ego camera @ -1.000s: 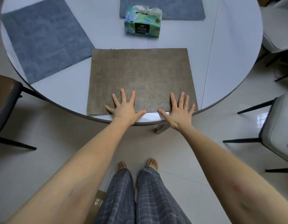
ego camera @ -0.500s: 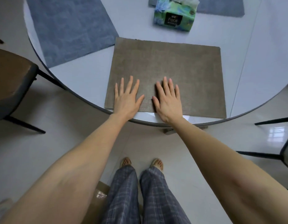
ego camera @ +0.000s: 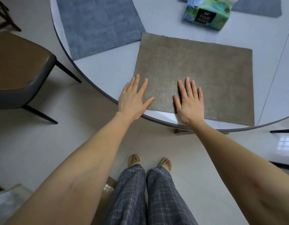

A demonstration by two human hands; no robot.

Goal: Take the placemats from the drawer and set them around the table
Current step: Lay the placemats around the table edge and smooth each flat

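1. At the far left stands a brown-seated chair (ego camera: 18,62), pulled a little away from the round white bench (ego camera: 156,17).
2. Just right of it, a blue-grey placemat (ego camera: 100,25) lies flat near the bench rim, already set out.
3. The left hand (ego camera: 132,98) is spread flat with fingers apart, gripping nothing. Its palm lies over the near-left corner of the brown woven placemat (ego camera: 205,70), partly on the bare bench top.
4. The right hand (ego camera: 190,101) is likewise flat and open, pressing the mat's near edge and holding nothing.
5. A second ago the hands lay wider apart, the right one close to the mat's right corner. Since then the right hand has slid leftward, and the left now sits at the left corner. My guess is that the person is smoothing and squaring the mat, so this place is nearly finished.
6. The brown mat itself lies flat just inside the near rim, its front edge close to the bench edge.
7. Beyond it sits a green and blue tissue pack (ego camera: 207,13), apart from the mat. Its black label reads "Face"; the smaller print is too small to read.
8. Behind the pack, a second blue-grey placemat (ego camera: 257,8) is partly in view, so at least three places look set.
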